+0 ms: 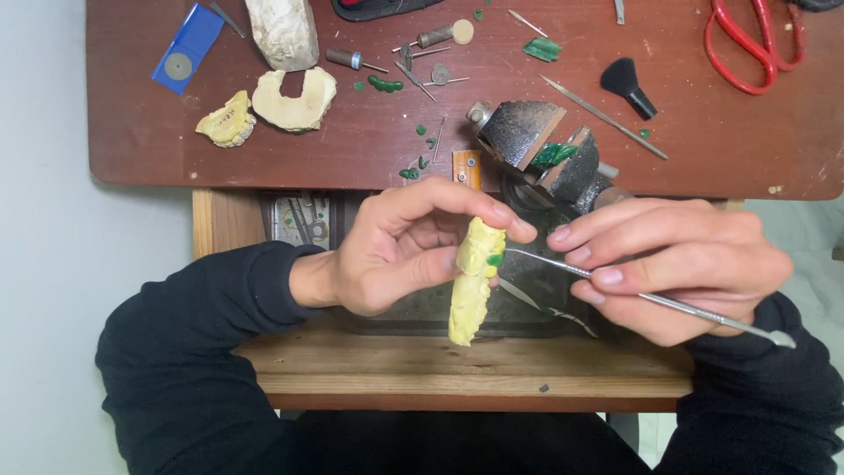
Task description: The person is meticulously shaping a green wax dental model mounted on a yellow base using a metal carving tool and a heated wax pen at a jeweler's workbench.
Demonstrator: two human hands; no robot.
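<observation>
Left hand (396, 251) grasps a rough yellow dental cast (473, 281) upright, near the brown wooden worktop (703, 132). Right hand (677, 264) pinches a slim metal carving tool (651, 299), tip touching green wax (495, 259).

At the top edge of the frame the red scissors (754, 44), a white plaster block (283, 31) and a dark object (378, 7) are cut off, while the left hand (396, 246) hides part of the yellow cast (473, 286).
</observation>
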